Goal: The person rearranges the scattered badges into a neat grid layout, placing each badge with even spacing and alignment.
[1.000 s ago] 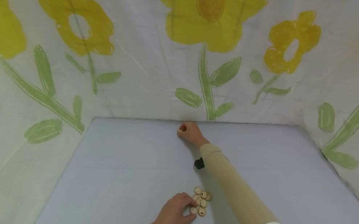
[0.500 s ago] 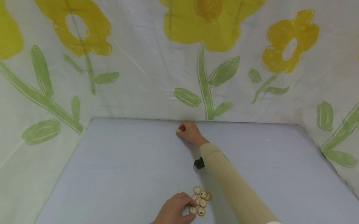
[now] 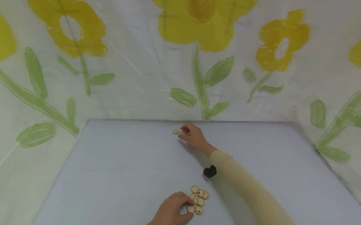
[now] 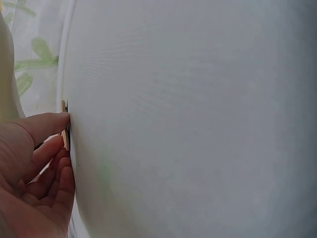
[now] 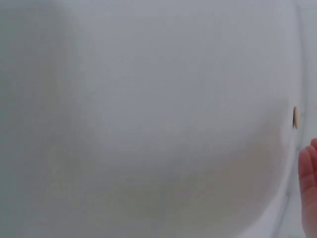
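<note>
A lone round wooden disc (image 3: 175, 131) lies near the far edge of the table. Just right of it is my right hand (image 3: 193, 136), its thumb and fingers parted with nothing between them. The right wrist view shows a gap between that disc (image 5: 295, 117) and the fingers (image 5: 306, 168). Closer to me, a small pile of wooden discs (image 3: 200, 201), some with dark face-like marks, lies on the table. My left hand (image 3: 172, 213) holds a disc at the pile's left edge between thumb and finger. Seen edge-on in the left wrist view, this disc (image 4: 65, 138) is partly covered by the thumb.
A pale grey-blue table (image 3: 124, 177) lies under both hands. White sheeting (image 3: 139, 95) printed with yellow flowers rises along its back and sides. A small black heart-shaped piece (image 3: 210, 171) sits beside the right sleeve (image 3: 244, 186).
My right fingers have parted and let go of the disc, which now lies by itself. The right hand has drawn slightly right, away from it. The left hand stays at the pile.
</note>
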A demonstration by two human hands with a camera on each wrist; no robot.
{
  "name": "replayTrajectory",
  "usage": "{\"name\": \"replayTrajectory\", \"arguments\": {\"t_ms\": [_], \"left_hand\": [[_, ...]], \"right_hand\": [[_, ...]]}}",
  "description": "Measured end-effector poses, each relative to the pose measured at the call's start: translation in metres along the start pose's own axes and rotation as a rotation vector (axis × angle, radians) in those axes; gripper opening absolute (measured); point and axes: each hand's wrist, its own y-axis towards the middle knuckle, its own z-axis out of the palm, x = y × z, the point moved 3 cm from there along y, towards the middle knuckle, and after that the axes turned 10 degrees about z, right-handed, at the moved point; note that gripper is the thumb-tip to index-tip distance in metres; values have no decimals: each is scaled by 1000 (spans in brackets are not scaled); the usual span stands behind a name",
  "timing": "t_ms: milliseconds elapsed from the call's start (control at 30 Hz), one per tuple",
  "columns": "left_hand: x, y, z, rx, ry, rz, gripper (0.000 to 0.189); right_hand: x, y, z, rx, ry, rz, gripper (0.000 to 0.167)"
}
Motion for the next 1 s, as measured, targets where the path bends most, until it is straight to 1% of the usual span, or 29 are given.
{"name": "replayTrajectory", "arguments": {"t_ms": [133, 233, 333, 500, 633, 733, 800, 867, 1000], "left_hand": [[1, 1, -1, -3, -12, -9, 19], [1, 0, -2, -9, -14, -12, 19], [2, 0, -2, -14, -14, -10, 20], [3, 0, -1, -5, -29, -17, 19], [4, 1, 0, 10, -48, -38, 19], [4, 2, 1, 14, -58, -38, 18], [3, 3, 0, 9, -57, -26, 19], [2, 3, 0, 0, -61, -14, 19], [2, 3, 0, -13, -65, 5, 20]], "right_hand": [[-3, -13, -8, -15, 70, -37, 32], [-4, -24, -12, -24, 134, -54, 32], [-5, -35, -15, -29, 173, -56, 31], [-5, -54, -20, -31, 211, -70, 28], [-8, -67, -24, -26, 255, -61, 28], [-8, -78, -29, -37, 267, -65, 28], [-3, -89, -34, -38, 271, -72, 28], [4, -101, -40, -20, 275, -83, 28], [14, -125, -50, 45, 276, -81, 30]]}}
